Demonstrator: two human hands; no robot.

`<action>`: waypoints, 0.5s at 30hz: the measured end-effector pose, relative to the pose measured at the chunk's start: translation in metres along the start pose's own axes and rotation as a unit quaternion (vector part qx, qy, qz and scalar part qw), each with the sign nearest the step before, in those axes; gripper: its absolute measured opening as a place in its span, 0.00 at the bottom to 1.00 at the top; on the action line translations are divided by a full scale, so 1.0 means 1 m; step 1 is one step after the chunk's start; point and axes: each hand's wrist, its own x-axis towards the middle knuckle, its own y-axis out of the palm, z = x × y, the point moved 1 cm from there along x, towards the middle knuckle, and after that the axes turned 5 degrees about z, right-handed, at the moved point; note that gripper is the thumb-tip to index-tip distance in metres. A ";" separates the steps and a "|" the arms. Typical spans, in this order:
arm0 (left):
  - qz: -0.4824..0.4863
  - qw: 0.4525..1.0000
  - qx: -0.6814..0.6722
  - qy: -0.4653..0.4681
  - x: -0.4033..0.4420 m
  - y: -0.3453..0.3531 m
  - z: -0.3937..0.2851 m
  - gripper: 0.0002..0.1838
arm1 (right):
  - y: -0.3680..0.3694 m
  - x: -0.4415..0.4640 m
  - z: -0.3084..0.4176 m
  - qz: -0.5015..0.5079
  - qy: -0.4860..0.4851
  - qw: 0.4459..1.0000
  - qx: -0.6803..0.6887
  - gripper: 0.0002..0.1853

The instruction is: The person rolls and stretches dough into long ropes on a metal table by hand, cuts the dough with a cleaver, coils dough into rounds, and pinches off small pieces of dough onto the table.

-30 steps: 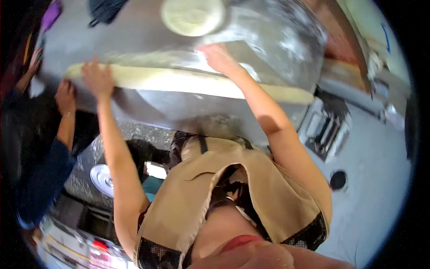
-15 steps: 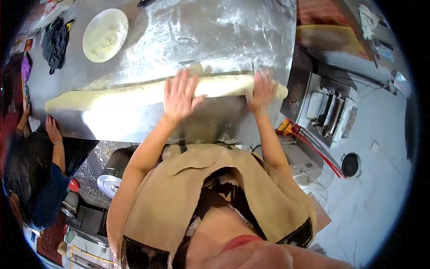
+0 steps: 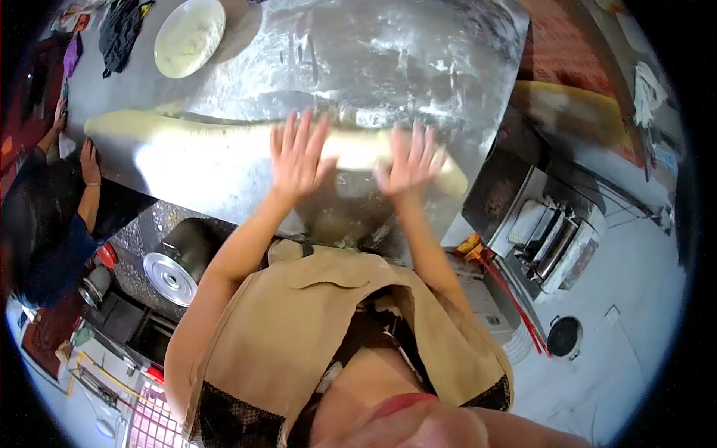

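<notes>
A long pale roll of dough lies across the floured metal table. My left hand rests flat on the roll near its middle, fingers spread and pointing away from me. Nearer the roll's right end is my right hand, also laid on the dough with its fingers apart and a little blurred by motion. The right tip of the roll bends toward me, past my right hand. Neither hand grips anything.
A white bowl of flour stands at the back left, beside a dark cloth. At the left edge another person's hand touches the table. A lidded pot is below left; a roller machine stands at right.
My right hand has shifted left, closer to my left hand. The roll's right end now angles toward me, where it was nearly straight. The whole view has turned somewhat.
</notes>
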 end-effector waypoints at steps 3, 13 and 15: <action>-0.113 0.985 0.049 -0.123 0.124 -0.018 0.005 0.33 | 0.005 0.135 -0.018 -0.004 0.067 0.998 -0.006 0.39; 0.029 0.997 -0.004 0.073 -0.029 -0.011 -0.011 0.42 | -0.021 -0.012 -0.013 0.064 -0.072 0.994 0.048 0.39; 0.070 0.996 -0.052 0.027 -0.034 -0.026 -0.026 0.43 | -0.029 -0.014 -0.032 0.122 -0.086 0.989 0.017 0.39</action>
